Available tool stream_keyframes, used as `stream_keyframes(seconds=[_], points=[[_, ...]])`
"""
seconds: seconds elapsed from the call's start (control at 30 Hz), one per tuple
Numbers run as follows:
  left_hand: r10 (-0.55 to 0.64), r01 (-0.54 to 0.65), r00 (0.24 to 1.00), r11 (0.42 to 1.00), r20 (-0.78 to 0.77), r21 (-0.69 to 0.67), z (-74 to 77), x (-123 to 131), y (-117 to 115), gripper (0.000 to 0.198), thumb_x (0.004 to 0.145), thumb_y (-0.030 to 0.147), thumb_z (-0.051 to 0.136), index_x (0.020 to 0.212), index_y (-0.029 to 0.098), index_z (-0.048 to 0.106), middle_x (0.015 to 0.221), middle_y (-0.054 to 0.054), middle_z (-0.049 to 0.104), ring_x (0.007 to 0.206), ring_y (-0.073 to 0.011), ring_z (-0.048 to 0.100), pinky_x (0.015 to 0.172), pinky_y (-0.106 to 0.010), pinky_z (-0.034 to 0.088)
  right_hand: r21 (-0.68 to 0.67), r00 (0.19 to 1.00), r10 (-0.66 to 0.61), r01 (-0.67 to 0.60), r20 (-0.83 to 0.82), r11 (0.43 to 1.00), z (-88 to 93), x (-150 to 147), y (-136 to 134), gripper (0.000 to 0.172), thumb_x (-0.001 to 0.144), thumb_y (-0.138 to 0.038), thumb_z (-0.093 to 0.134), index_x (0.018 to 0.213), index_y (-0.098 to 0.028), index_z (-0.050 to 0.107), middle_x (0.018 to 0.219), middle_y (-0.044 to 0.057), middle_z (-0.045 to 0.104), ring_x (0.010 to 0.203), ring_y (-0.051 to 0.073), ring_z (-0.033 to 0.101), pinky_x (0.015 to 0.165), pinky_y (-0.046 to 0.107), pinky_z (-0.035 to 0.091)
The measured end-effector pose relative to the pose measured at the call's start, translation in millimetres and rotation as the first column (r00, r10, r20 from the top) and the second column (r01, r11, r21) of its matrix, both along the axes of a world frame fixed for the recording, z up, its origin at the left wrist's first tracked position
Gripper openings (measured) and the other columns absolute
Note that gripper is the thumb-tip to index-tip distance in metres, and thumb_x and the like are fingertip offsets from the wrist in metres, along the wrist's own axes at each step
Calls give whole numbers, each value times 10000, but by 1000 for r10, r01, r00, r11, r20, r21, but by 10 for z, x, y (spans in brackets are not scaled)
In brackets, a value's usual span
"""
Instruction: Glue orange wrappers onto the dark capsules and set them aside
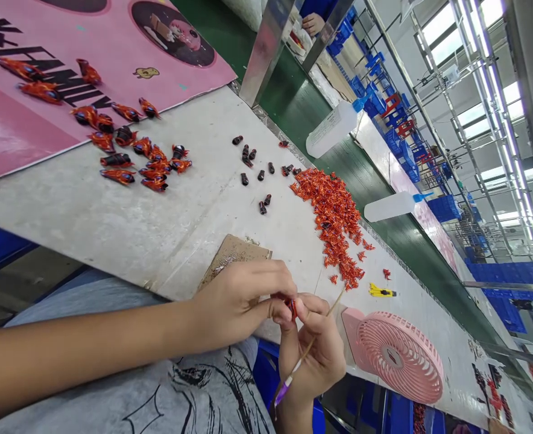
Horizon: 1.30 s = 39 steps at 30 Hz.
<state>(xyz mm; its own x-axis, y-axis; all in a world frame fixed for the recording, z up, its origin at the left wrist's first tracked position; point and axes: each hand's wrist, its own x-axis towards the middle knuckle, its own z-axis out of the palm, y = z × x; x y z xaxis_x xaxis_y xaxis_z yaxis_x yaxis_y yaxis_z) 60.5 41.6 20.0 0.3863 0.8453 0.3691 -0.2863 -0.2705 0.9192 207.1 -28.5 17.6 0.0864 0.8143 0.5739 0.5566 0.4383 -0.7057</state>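
My left hand (pixel 242 295) and my right hand (pixel 314 355) meet at the near edge of the white table (pixel 126 223). Between the fingertips of both is a small red and dark piece (pixel 292 308). A thin wooden stick with a purple end (pixel 309 348) also lies in my right hand, its tip pointing up toward the table. Just beyond my left hand lies a brown cardboard scrap (pixel 233 252) with glue smears.
A heap of small red parts (pixel 336 220) lies mid-table, dark little tubes (pixel 257 175) left of it, finished red and dark pieces (pixel 126 150) by the pink board (pixel 31 120). A pink fan (pixel 400 355), a yellow cutter (pixel 381 292) and two white squeeze bottles (pixel 332 128) (pixel 391 207) are near the green conveyor belt (pixel 375 199).
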Motion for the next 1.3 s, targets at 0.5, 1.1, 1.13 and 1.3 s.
stream_keyframes(seconds=[0.5,1.1,1.13,1.3], points=[[-23,24,1000,989,-9,144,-38,-139,1,185,993,251,577,882,221,722,808,-75,703,692,-171,617,650,-267,513,30,998,19,-20,60,999,110,-91,30,174,929,-101,658,1029,-243,659,851,27,678,766,181,695,608,329,586],[-124,125,992,991,-15,40,-40,-208,-18,291,1027,371,507,901,172,678,702,-9,557,619,-143,500,584,-257,390,-277,951,20,-109,-307,955,210,-255,93,307,912,-516,696,897,-221,612,731,-22,564,605,118,547,533,217,469],[-118,118,993,992,6,43,-44,-210,-21,336,1035,411,491,923,172,699,706,-20,570,624,-150,510,593,-265,400,-278,944,20,-117,-329,953,226,-285,104,307,919,-495,695,847,-219,581,710,-29,541,590,112,530,519,209,454],[-97,97,994,995,41,-17,-80,-205,-25,468,1020,537,467,859,190,737,690,-39,584,623,-167,516,613,-284,424,-294,950,31,-127,-310,947,254,-348,155,353,918,-448,701,741,-216,501,656,-43,476,564,106,473,495,209,393]])
